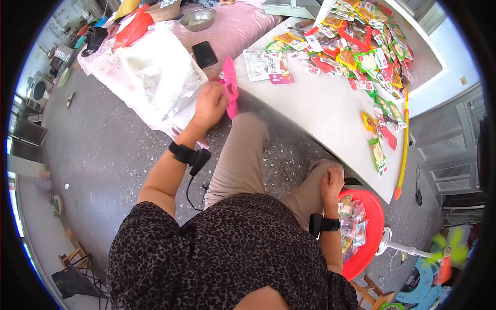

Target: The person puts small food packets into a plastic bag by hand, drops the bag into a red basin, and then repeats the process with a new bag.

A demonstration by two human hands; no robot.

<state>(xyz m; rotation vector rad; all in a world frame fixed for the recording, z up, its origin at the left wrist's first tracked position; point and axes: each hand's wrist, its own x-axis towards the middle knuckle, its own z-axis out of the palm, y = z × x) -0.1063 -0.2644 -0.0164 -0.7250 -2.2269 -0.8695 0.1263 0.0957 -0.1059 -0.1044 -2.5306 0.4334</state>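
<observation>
My left hand (211, 103) is closed at a bright pink plastic piece with cut-outs (231, 88), at the edge of the pink-covered bed. Its fingertips are partly hidden, and what kind of thing the pink piece is does not show clearly. My right hand (332, 183) rests on my right knee with its fingers curled in, and nothing shows in it. Just beside that hand, a red basin (374, 217) on the floor holds several small snack packets (354, 225). On the white table (315, 111), a silver and pink packet (268, 64) lies near the left corner.
Many colourful snack packets (361, 46) are heaped at the table's far end, against a raised white side. A yellow stick (403, 150) lies along its right edge. White plastic sheeting (160, 77), a black phone (204, 54) and a metal bowl (198, 19) are on the bed. A fan (448, 248) stands at lower right.
</observation>
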